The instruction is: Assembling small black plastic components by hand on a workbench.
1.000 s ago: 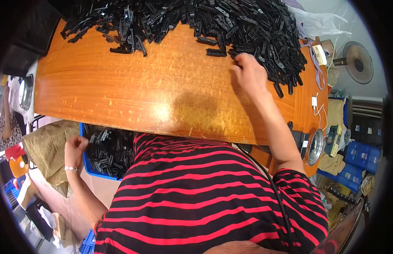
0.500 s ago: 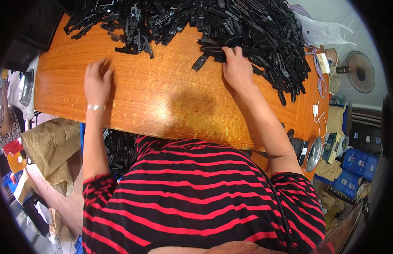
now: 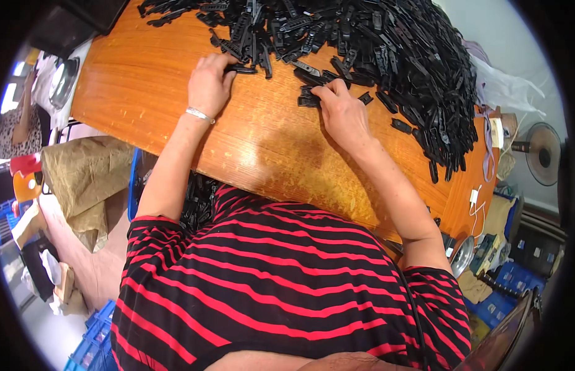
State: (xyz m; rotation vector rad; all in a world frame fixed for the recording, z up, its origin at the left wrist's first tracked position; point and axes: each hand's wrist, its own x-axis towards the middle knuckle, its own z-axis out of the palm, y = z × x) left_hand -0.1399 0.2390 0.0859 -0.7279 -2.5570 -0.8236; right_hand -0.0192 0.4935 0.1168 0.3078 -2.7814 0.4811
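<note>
A big heap of black plastic strips (image 3: 374, 43) covers the far half of the orange wooden table (image 3: 262, 136). My left hand (image 3: 210, 83), with a thin bracelet at the wrist, rests at the heap's near edge, its fingertips on a loose black strip (image 3: 241, 69). My right hand (image 3: 340, 111) lies to the right of it, fingers pinching a small bundle of black strips (image 3: 309, 99) flat on the table. Both forearms reach across the table from my red-and-black striped shirt.
A blue crate of black strips (image 3: 194, 198) stands under the table at my left, beside a brown sack (image 3: 83, 179). A fan (image 3: 543, 151), cables and blue bins sit at the right. Another person (image 3: 18, 123) is at the far left.
My left hand came up from the crate under the table and moved across to the heap's edge. My right hand pulled strips toward me out of the heap.
</note>
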